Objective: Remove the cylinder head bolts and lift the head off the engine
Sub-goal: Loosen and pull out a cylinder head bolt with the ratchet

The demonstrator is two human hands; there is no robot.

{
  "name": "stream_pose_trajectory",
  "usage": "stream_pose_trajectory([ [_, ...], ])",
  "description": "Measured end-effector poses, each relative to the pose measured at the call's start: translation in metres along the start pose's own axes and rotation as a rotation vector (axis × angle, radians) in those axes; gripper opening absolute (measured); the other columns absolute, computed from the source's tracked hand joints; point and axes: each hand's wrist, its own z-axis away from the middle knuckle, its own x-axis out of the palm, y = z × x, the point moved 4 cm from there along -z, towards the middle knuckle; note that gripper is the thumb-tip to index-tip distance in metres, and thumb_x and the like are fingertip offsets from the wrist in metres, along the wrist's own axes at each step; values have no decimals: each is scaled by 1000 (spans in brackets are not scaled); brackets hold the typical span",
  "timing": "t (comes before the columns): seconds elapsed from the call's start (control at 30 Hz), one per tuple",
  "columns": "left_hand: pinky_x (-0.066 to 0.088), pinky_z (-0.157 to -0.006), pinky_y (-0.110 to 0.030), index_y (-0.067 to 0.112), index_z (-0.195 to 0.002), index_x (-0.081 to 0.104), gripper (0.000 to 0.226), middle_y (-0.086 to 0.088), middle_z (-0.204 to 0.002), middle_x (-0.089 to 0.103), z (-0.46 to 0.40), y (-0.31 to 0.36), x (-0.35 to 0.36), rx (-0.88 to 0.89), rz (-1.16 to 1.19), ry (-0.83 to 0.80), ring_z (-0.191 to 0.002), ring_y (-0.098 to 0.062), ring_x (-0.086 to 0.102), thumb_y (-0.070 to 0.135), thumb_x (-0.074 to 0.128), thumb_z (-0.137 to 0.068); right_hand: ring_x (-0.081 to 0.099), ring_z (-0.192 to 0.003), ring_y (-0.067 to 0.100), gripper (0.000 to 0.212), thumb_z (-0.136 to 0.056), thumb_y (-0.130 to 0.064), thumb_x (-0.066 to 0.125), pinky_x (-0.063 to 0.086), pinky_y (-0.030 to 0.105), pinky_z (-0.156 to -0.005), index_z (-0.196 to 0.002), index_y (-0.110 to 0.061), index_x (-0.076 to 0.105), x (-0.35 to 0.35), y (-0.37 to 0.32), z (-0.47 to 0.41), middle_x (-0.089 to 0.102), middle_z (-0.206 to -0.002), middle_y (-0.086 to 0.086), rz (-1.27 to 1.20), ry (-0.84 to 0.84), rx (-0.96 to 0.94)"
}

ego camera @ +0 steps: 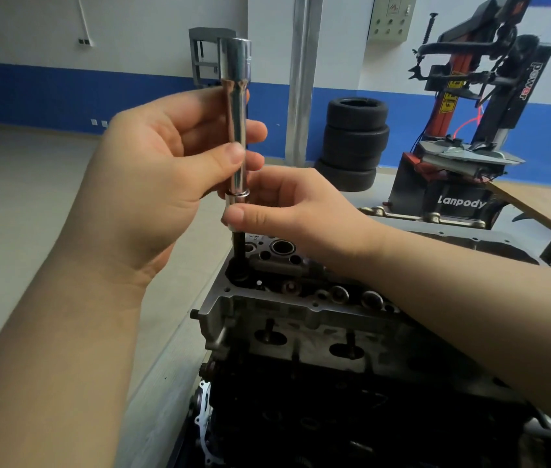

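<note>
Hands met on one upright tool — the left hand (152,170) wrapped the chrome extension bar (237,130), the right hand (287,211) pinched the socket (235,211) beneath it. A dark bolt (238,251) hung below, partly out of the cylinder head (267,319) atop the engine (335,417) — tyres (353,143) stood stacked behind.

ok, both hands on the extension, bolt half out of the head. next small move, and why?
Probably lift straight up. The left hand grips the chrome extension, the right hand pinches the socket, and the dark bolt stands upright, its lower end still inside the bore of the cylinder head. Tilting could bind it.
</note>
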Motion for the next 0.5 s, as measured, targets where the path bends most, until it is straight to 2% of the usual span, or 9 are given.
stream_pose_trajectory([
  [0.1, 65, -88, -35, 29, -125, 69, 41, 5, -109, 80, 0, 2, 1, 58, -110, 80, -103, -17, 78, 10, 81, -91, 75, -92, 32, 34, -86, -25, 85, 61, 52, -91, -108, -4, 71, -1, -2, -1, 78, -98, 12, 111, 72, -45],
  [0.17, 64, -90, -38, 34, -120, 69, 41, 6, -107, 79, 0, 2, 2, 72, -130, 109, -104, -16, 77, 17, 86, -86, 78, -87, 23, 26, -87, -25, 85, 63, 45, -87, -101, -7, 72, -3, -2, -1, 79, -90, 5, 120, 95, -69],
  [0.23, 64, -91, -40, 25, -124, 70, 39, 3, -108, 80, -1, 2, 4, 54, -56, 88, -104, -19, 77, 17, 82, -87, 77, -87, 17, 13, -93, -22, 79, 61, 33, -82, -99, -12, 74, -3, -2, 0, 80, -90, 2, 113, 64, -85],
  [0.3, 64, -89, -37, 17, -129, 69, 37, 0, -111, 81, 0, 1, 4, 24, 25, 48, -103, -23, 79, 12, 72, -93, 75, -90, 16, 12, -99, -17, 70, 56, 26, -81, -106, -8, 74, -3, -2, 1, 79, -95, 8, 75, 35, -85],
  [0.4, 65, -88, -36, 18, -131, 69, 38, 1, -112, 81, 0, 2, 2, 10, -2, 58, -101, -23, 79, -2, 65, -100, 74, -96, 19, 21, -102, -18, 66, 56, 28, -84, -116, -3, 72, -2, -3, 1, 77, -103, 13, 41, 15, -66],
  [0.5, 65, -87, -35, 21, -126, 71, 37, 1, -108, 80, 0, 3, 0, 23, -71, 120, -102, -18, 78, 4, 76, -94, 71, -88, 18, 26, -93, -27, 79, 60, 36, -82, -112, -11, 71, 1, -5, 1, 75, -97, 5, 153, 39, -65],
])
